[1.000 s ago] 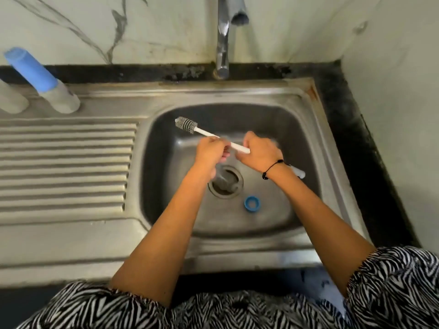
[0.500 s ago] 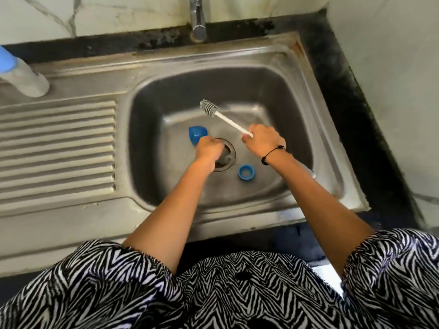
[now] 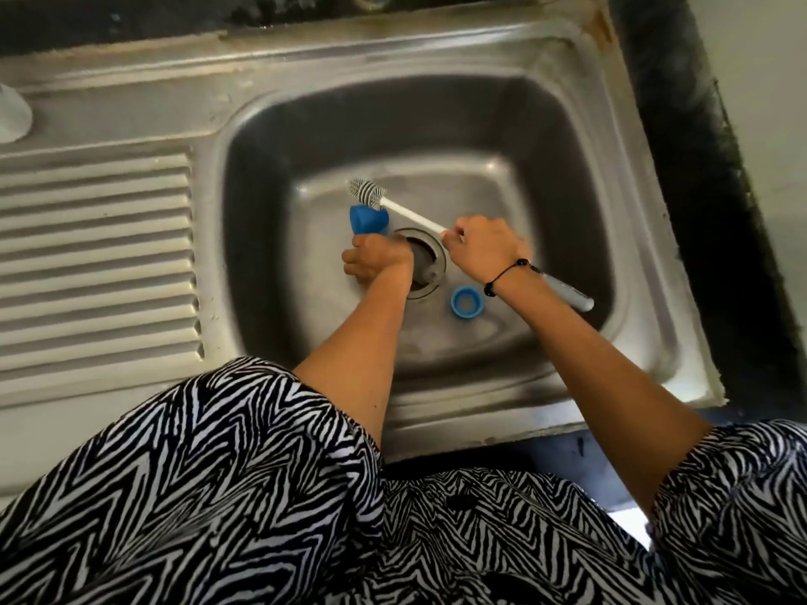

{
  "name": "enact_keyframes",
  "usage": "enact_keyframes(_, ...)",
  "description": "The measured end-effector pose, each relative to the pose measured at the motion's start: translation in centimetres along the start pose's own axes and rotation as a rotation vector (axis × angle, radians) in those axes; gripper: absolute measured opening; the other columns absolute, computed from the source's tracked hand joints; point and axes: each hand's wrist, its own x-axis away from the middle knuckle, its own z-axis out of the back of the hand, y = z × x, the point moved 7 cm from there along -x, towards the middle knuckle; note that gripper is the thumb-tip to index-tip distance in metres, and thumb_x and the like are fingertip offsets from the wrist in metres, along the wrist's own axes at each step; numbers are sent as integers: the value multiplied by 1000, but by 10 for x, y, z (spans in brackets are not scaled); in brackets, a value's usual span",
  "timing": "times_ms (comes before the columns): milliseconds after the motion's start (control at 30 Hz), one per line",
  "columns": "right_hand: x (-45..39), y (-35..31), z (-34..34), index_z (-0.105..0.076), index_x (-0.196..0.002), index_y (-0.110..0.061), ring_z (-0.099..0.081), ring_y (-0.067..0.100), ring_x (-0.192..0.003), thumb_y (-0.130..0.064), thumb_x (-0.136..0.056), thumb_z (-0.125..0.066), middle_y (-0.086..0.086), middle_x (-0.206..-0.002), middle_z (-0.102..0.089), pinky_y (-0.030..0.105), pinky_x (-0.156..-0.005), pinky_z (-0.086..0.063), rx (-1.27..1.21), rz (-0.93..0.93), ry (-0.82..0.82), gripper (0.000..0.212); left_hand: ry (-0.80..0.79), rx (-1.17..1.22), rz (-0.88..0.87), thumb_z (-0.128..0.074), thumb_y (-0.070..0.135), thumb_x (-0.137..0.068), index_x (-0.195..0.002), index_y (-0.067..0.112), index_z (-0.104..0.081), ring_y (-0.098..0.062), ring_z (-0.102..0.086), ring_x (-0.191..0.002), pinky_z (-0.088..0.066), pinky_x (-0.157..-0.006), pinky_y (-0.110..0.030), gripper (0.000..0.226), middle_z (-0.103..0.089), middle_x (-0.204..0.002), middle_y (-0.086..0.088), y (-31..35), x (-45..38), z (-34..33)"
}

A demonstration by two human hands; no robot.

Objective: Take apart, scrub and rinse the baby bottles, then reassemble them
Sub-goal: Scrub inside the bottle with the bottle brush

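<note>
Risk first. Your left hand [image 3: 376, 260], at centre frame, grips the lower part of the blue cap [image 3: 368, 219] with curled fingers; only the cap's upper part shows beyond the knuckles. The hold looks shallow, and if the surfaces are wet, sideways brush pressure can lever the cap out of your fingers. The open drain [image 3: 422, 264] lies directly beside that hand, to its right in the frame, so a dropped part would likely land on or next to it.

Your right hand [image 3: 482, 246], right of centre, is closed around the white shaft of the bottle brush [image 3: 393, 207]. The shaft continues under the wrist, and its grey end projects toward the lower right. You hold it near mid-length, which leaves a long lever on both sides: a sudden slip at the bristles can swing the head off the cap and strike the basin of the sink [image 3: 515, 137].

The blue ring [image 3: 467, 302] lies loose on the basin floor, just beside the drain and near your right wrist. A backward stroke of the forearm could knock it.

Position of the work: the cap sits just above your left hand in the frame, touching it. The bristle head rests against the cap's upper edge, slightly above and right of it. Whether the bristles enter the cap cannot be determined
</note>
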Motion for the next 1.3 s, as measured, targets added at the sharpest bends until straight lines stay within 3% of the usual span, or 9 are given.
enact_keyframes(300, -7, -12, 9, -51, -77, -18, -50, 24, -76, -33, -93, -41, 3, -79, -54, 29, -62, -33, -29, 86, 2, 25, -10, 178, 26, -55, 23, -92, -124, 3, -52, -37, -53, -111, -45, -93, -37, 37, -40, -129, -18, -1, 14, 6)
enact_keyframes(467, 3, -10, 27, -53, -78, -14, -50, 25, -75, -39, -97, -32, 4, -75, -54, 29, -59, -32, -44, 113, 26, 38, 194, 660, -45, -58, 25, -90, -85, 9, -52, -25, -55, -88, -45, -75, -29, 18, -56, -101, -12, -14, 20, 54)
enact_keyframes(533, 9, -14, 29, -49, -72, -13, -49, 25, -71, -45, -98, -29, 2, -66, -49, 30, -55, -31, -54, 119, 35, 46, 220, 892, 10, -51, 23, -94, -74, 16, -43, -24, -54, -87, -47, -82, -31, 23, -55, -94, -12, -24, 19, 70)
enact_keyframes(600, 14, -22, 29, -46, -67, -15, -47, 23, -66, -50, -98, -26, 0, -61, -46, 29, -51, -29, -63, 144, 52, 51, 144, 1137, 89, -43, 25, -97, -88, 12, -52, -29, -59, -99, -49, -91, -35, 18, -59, -106, -14, -27, 21, 77)
enact_keyframes(700, 25, -30, 29, -41, -61, -16, -45, 20, -62, -53, -98, -23, -2, -60, -46, 27, -51, -28, -85, 186, 99, 56, -45, 1460, 200, -41, 30, -97, -123, 11, -50, -26, -55, -102, -47, -86, -31, 34, -55, -120, -11, -25, 32, 80)
enact_keyframes(833, 41, -33, 26, -39, -58, -17, -43, 17, -60, -52, -99, -23, -4, -59, -44, 27, -52, -29, -157, 221, 134, 56, -250, 1815, 203, -45, 36, -98, -139, 10, -39, -34, -45, -127, -38, -108, -44, 50, -45, -138, -17, -15, 51, 88)
enact_keyframes(1067, 67, -34, 17, -37, -54, -18, -38, 11, -52, -49, -99, -27, -5, -54, -42, 26, -50, -29, -314, 243, 150, 55, -234, 1913, 95, -45, 53, -95, -144, 11, -34, -27, -40, -134, -32, -112, -36, 66, -41, -146, -13, -8, 69, 123)
enact_keyframes(1200, 72, -40, 21, -37, -51, -18, -39, 13, -51, -44, -100, -30, -4, -51, -41, 25, -49, -30, -301, 313, 191, 56, -257, 1835, -180, -50, 77, -75, -147, 12, -27, -18, -42, -132, -35, -110, -30, 100, -37, -149, -8, 5, 75, 145)
enact_keyframes(1300, 78, -49, 18, -35, -49, -20, -42, 17, -52, -47, -99, -28, -5, -48, -39, 25, -48, -28, -237, 427, 204, 57, -407, 2001, -100, -54, 49, -91, -138, 10, -39, -28, -60, -103, -43, -102, -43, 62, -57, -116, -20, 16, 68, 147)
